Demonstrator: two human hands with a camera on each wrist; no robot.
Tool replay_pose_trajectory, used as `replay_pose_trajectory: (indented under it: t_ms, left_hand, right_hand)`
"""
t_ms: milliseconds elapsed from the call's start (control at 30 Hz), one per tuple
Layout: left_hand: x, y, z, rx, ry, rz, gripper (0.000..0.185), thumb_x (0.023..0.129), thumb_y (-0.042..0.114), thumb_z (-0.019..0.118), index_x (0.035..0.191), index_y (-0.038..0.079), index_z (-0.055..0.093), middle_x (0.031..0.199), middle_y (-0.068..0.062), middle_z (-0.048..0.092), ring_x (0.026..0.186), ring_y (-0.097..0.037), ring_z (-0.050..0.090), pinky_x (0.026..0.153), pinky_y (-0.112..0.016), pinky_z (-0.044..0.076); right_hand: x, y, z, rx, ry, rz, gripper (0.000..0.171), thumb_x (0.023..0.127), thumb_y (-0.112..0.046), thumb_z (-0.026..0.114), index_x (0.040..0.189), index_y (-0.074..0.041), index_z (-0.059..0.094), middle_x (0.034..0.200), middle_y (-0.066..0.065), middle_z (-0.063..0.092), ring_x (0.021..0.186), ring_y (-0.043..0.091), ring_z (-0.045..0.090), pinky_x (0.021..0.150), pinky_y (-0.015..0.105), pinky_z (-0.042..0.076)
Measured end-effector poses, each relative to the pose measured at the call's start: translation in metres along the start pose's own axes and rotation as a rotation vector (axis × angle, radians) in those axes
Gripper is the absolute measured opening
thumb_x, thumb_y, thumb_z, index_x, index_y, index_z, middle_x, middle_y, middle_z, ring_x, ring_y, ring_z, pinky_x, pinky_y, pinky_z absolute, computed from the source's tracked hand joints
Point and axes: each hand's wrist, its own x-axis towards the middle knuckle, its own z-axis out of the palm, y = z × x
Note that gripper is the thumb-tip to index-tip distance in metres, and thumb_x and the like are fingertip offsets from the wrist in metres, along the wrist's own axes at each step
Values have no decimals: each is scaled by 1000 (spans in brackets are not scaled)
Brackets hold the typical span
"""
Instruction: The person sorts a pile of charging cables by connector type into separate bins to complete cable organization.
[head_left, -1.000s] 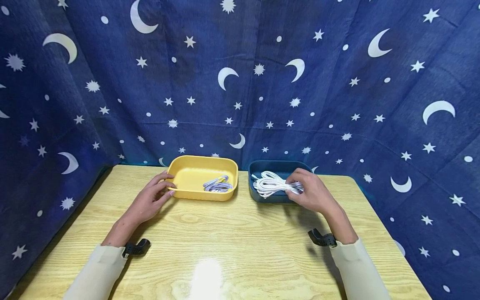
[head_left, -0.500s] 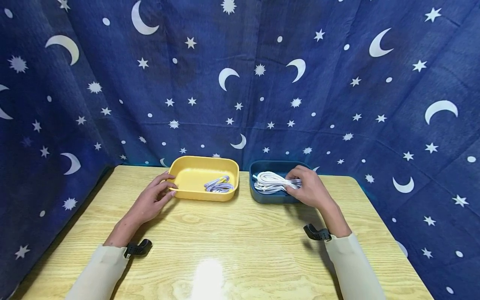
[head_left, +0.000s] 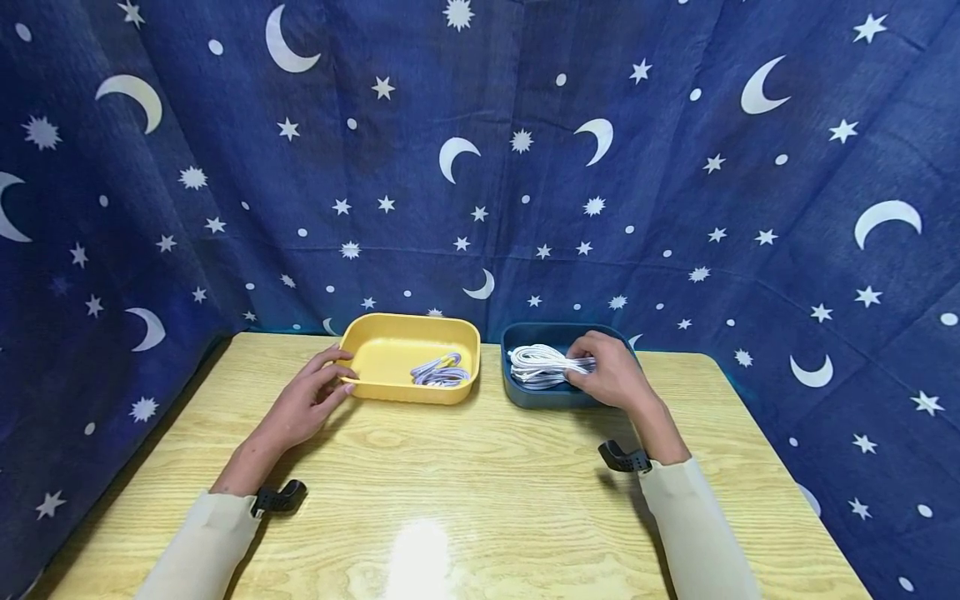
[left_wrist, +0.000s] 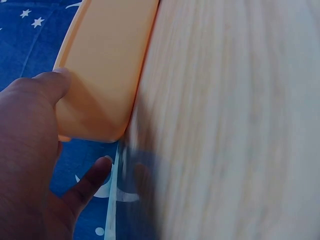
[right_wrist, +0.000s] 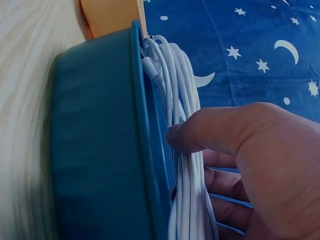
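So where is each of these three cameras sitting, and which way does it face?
Head: worn on the head, looking forward and down at the table, both trays, both hands and sleeves.
Left wrist: along the left hand to the yellow tray it touches.
Right wrist: along the right hand gripping the white cable in the blue tray.
Both wrist views show the yellow tray.

cable coil point(head_left: 542, 367) in right tray point(head_left: 557, 396), left tray point(head_left: 397, 392) beside

A coiled bundle of white cable point(head_left: 542, 367) lies in the dark blue plastic tray point(head_left: 525, 393), near the wooden table's far edge, beside a yellow plastic tray point(head_left: 390, 385).
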Motion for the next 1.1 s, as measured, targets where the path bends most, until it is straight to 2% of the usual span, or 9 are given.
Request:
replay_pose_trajectory:
  t_ms: [267, 467, 667, 933, 1100]
  left_hand:
    - [-1, -2, 1, -15, -3, 11, 9, 106, 14, 68, 114, 15, 73, 151, -10, 52, 137, -33, 55, 87, -26, 57]
    - [-1, -2, 1, -12, -3, 7, 9, 106, 15, 68, 114, 16, 73, 152, -9, 52, 126, -28, 62, 86, -23, 56]
    - [0, -3, 1, 4, -3, 1, 10, 106, 15, 67, 115, 16, 73, 152, -9, 51, 128, -28, 60, 84, -22, 54]
    - [1, -2, 2, 9, 2, 5, 9, 106, 15, 69, 113, 17, 73, 151, -8, 52, 144, -35, 48, 86, -17, 51]
    - [0, -3, 2, 9, 4, -2, 10, 106, 14, 68, 114, 17, 73, 152, -8, 52, 130, -29, 59, 84, -23, 55]
  right_hand:
    - [6, 0, 8, -14, -29, 24, 13, 80, -11, 84, 88, -12, 74, 93, 4, 68, 87, 25, 64, 80, 47, 54]
    - [11, -1, 13, -10, -46, 34, 13, 81, -9, 84, 90, -11, 74, 94, 5, 68, 88, 26, 66, 81, 49, 55]
    - [14, 3, 21, -24, -68, 65, 16, 79, -8, 85, 87, -12, 72, 91, 3, 67, 86, 24, 65, 79, 48, 55]
    - [13, 2, 19, 4, -26, 73, 9, 82, -5, 76, 86, -12, 71, 90, 5, 65, 82, 25, 62, 75, 44, 52]
    - [12, 2, 19, 5, -30, 83, 6, 84, -6, 75, 86, -10, 71, 90, 5, 65, 82, 24, 62, 75, 43, 52]
